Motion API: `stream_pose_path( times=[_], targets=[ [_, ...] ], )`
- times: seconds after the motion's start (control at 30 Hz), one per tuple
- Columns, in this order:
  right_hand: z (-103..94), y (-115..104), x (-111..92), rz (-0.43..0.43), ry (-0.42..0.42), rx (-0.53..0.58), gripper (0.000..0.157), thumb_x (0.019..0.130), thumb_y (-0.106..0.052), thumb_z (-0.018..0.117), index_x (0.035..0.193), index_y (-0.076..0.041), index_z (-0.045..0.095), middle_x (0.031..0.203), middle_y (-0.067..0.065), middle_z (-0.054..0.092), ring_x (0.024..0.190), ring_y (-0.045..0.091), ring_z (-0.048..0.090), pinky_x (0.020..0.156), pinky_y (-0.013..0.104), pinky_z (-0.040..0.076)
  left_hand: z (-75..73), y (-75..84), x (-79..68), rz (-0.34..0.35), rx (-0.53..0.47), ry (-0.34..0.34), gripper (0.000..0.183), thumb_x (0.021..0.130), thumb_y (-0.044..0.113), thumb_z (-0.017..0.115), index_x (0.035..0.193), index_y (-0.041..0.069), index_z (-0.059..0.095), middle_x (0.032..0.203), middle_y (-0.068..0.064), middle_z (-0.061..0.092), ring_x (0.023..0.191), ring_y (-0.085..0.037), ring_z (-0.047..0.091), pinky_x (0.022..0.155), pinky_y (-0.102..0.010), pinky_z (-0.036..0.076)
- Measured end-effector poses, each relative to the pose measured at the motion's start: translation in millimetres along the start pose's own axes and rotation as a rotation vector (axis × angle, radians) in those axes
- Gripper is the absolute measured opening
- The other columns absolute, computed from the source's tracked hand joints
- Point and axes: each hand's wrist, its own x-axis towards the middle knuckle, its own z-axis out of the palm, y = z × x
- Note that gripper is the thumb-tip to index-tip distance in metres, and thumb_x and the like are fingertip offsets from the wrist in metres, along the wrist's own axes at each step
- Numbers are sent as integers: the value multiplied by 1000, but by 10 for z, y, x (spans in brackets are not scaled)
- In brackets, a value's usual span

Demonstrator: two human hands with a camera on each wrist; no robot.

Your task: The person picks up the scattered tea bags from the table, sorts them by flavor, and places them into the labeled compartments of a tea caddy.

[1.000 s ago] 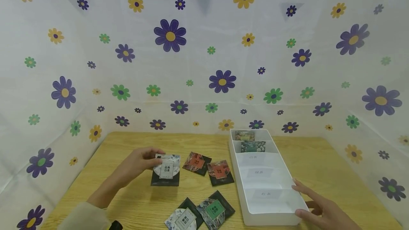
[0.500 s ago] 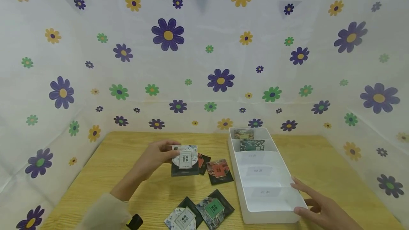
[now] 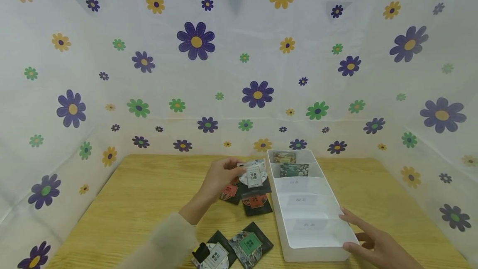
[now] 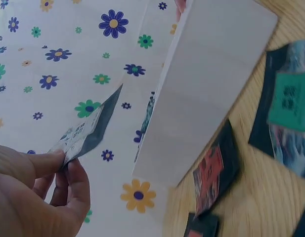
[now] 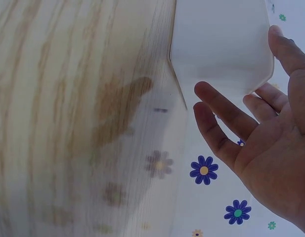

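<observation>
The left hand (image 3: 223, 176) pinches a white-labelled packet (image 3: 254, 179) near its upper corner, above the red-labelled packets (image 3: 258, 203) beside the box (image 3: 314, 255), so lift carefully while the right hand (image 3: 381, 245), fingers spread, steadies the near end.

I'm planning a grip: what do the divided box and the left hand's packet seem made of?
Divided box: probably smooth white plastic with a soft sheen, judging by its thin, rounded-cornered walls.
Packet: perhaps matt laminated film or coated paper; thin, printed, without bright glints.
</observation>
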Motion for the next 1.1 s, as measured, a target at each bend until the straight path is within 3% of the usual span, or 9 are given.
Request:
stream_pose_path(
  times=[0.1,0.2,0.33,0.47,0.57,0.67,0.77,1.1],
  targets=[
    [-4,28,-10,-33,-6,14,70,94,-27,56,150,-18,16,146,-17,27,95,12,63,74,26,52,161,14,56,15,-41,9,22,87,18,67,105,6,66,92,-9,62,77,-20,60,70,-35,53],
    [-1,44,-13,-51,-11,27,70,94,-26,56,150,-18,15,124,-46,22,95,9,63,74,24,51,292,5,109,23,-64,22,23,87,20,67,104,5,66,93,-9,61,80,-21,59,69,-33,52],
    [0,48,-10,-46,-13,37,70,94,-26,56,150,-18,15,120,-49,21,94,10,63,74,26,52,446,-47,202,41,-52,60,23,86,23,68,101,6,68,91,-6,62,77,-19,57,64,-29,49],
    [-4,47,-10,-46,-13,42,70,94,-26,56,150,-19,15,121,-49,21,94,10,64,73,25,51,596,-88,275,47,-31,106,17,84,24,70,96,11,70,89,-2,63,75,-15,57,66,-33,49],
    [-8,41,-9,-40,-11,37,70,94,-26,56,150,-19,16,131,-41,22,94,10,64,74,25,51,706,-121,322,47,-16,125,16,84,25,70,94,14,71,89,2,64,76,-13,59,70,-36,50],
    [-11,25,1,-7,-12,38,71,93,-27,57,150,-19,16,150,-8,23,94,15,64,75,29,52,803,-132,353,65,4,135,16,84,27,70,95,15,71,89,4,64,78,-12,60,70,-34,49],
    [-10,7,13,32,-14,42,72,93,-29,57,150,-17,15,148,28,15,95,22,64,75,33,52,887,-121,366,103,28,144,16,84,25,70,95,14,72,89,4,63,79,-12,60,68,-31,49],
    [1,-15,8,49,-20,71,72,93,-27,57,151,-18,13,146,32,16,89,19,64,72,32,53,1126,-159,436,193,137,172,11,84,24,70,92,17,71,84,10,61,77,-7,56,61,-24,48]
  ],
)
